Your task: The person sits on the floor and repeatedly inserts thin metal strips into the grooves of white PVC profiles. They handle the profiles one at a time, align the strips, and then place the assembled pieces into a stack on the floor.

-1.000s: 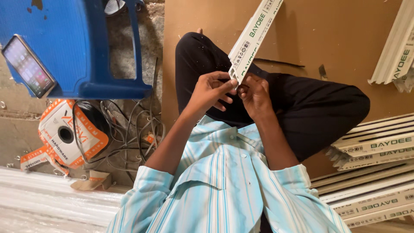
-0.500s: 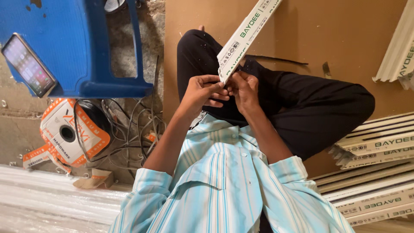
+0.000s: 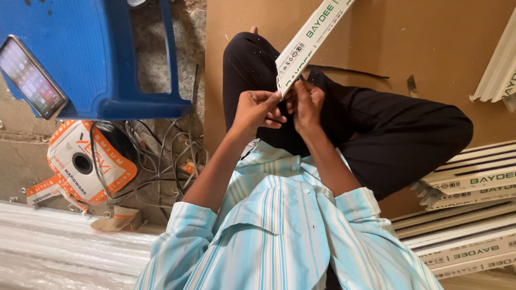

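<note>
While both hands' fingers [image 3: 269,99] pinch its end, white trunking strip [image 3: 306,40] angles away.

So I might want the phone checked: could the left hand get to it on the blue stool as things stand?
Probably not at once: the left hand grips the white strip with the right hand. The path to the phone on the stool looks open.

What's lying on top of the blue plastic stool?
A smartphone with a lit screen lies flat on the blue plastic stool. Whatever sits beneath the stool's seat is covered.
</note>
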Demonstrator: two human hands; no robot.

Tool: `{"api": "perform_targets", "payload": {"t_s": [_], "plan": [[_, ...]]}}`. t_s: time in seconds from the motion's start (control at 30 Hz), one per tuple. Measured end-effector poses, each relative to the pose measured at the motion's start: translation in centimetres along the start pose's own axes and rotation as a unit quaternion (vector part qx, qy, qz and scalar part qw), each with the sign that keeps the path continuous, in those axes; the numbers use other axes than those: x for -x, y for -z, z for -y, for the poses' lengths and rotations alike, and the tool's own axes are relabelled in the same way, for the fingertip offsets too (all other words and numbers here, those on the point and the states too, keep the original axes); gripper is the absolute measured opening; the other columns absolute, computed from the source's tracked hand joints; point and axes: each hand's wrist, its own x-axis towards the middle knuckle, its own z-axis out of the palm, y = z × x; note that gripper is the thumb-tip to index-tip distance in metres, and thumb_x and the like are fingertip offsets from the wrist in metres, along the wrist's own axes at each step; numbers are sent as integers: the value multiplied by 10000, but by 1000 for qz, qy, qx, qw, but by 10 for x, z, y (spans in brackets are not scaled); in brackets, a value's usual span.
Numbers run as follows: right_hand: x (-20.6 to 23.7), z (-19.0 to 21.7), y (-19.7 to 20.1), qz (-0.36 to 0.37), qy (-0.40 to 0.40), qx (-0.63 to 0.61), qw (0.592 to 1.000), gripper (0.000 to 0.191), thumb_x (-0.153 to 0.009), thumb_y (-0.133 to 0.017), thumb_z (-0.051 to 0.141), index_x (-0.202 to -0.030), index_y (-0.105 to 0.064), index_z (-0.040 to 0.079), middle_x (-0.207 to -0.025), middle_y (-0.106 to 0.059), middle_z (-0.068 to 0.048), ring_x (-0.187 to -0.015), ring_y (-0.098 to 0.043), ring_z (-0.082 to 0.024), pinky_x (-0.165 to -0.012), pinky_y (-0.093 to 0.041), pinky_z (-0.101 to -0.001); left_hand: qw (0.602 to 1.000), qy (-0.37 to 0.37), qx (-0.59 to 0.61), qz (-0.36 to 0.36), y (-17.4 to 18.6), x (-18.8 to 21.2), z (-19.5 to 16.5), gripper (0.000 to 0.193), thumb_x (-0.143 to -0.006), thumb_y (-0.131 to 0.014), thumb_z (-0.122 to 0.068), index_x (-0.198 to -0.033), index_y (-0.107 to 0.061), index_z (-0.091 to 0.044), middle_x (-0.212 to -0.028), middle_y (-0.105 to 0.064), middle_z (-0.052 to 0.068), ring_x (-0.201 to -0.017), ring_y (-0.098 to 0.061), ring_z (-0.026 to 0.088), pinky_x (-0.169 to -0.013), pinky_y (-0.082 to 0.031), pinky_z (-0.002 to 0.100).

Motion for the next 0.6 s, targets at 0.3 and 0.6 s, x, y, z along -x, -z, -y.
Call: {"api": "perform_targets", "payload": {"t_s": [0.3,0.6], "plan": [[11,32,11,31,-70,50,996,249,-962,-716,213,-813,-671,19,-663,-625,-32,-472,-501,-74,-409,-370,-217,1000,6,-13,9,-4,-2,-5,207,-935,-669,-138,-1030,-715,40,-803,-732,112,-706,-782,207,-551,-659,304],[13,36,10,77,-88,36,992,201,-967,-714,182,-899,-698,-6,-715,-652,-43,-532,-548,-83,-478,-439,-217,999,25,-16,32,-4,2,2,188,-963,-652,-188,-968,-645,0,-732,-648,45,-637,-722,190,-498,-607,285]]}}
